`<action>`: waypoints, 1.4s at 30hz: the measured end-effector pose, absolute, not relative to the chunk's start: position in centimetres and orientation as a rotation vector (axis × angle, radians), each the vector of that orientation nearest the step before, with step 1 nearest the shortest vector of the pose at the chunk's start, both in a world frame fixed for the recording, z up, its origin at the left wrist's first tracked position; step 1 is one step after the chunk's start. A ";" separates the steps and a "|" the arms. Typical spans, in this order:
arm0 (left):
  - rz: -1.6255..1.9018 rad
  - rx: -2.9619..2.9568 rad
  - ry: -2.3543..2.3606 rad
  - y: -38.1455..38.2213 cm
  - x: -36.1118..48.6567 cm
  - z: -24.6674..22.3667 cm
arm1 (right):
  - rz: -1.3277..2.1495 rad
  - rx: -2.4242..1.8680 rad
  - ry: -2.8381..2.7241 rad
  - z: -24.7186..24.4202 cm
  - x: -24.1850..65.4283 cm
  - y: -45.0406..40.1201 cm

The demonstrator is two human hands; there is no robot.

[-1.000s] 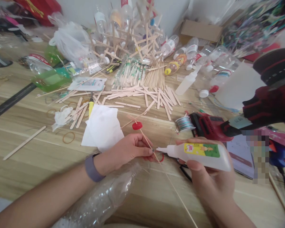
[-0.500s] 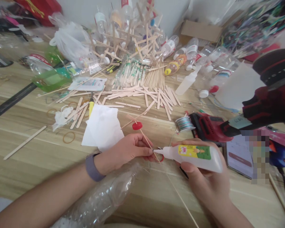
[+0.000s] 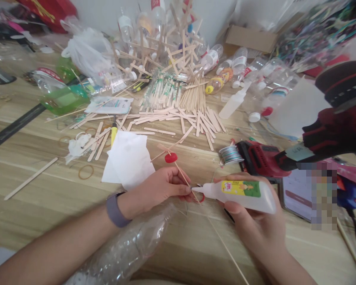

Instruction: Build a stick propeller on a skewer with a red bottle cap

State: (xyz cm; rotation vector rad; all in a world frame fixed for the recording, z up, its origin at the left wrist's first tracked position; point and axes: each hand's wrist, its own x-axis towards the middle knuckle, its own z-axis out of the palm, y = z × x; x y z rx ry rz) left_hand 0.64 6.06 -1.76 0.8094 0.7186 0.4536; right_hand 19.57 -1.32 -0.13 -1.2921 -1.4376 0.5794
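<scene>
My left hand (image 3: 173, 184) pinches a thin wooden skewer (image 3: 181, 171) near the middle of the view. A red bottle cap (image 3: 171, 157) sits on the skewer beyond my fingers, close to crossed sticks. In my right hand (image 3: 252, 221) is a clear glue bottle (image 3: 240, 194) with a yellow and green label, lying on its side. Its nozzle tip meets the skewer at my left fingertips. Another red ring-like piece shows just below the nozzle, partly hidden. A clear plastic bottle (image 3: 130, 245) lies under my left forearm.
White paper (image 3: 129, 158) lies left of my hands. Craft sticks (image 3: 166, 115) and skewers (image 3: 192, 97) are piled beyond, before many plastic bottles. A wire spool (image 3: 231, 154), a red and black power tool (image 3: 264, 158) and a phone (image 3: 296, 198) are at the right.
The glue bottle and my right hand have shifted very slightly left. The red cap has moved marginally. My left hand keeps its hold.
</scene>
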 end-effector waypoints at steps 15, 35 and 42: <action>0.438 0.915 0.686 6.0 0.6 -2.2 | 0.483 -1.315 -1.510 0.2 19.5 -1.1; 0.459 0.930 0.745 6.0 0.5 -1.8 | 0.491 -1.316 -1.522 0.1 19.5 -1.3; 0.458 0.936 0.739 6.0 0.4 -2.1 | 0.488 -1.325 -1.518 0.1 19.5 -1.3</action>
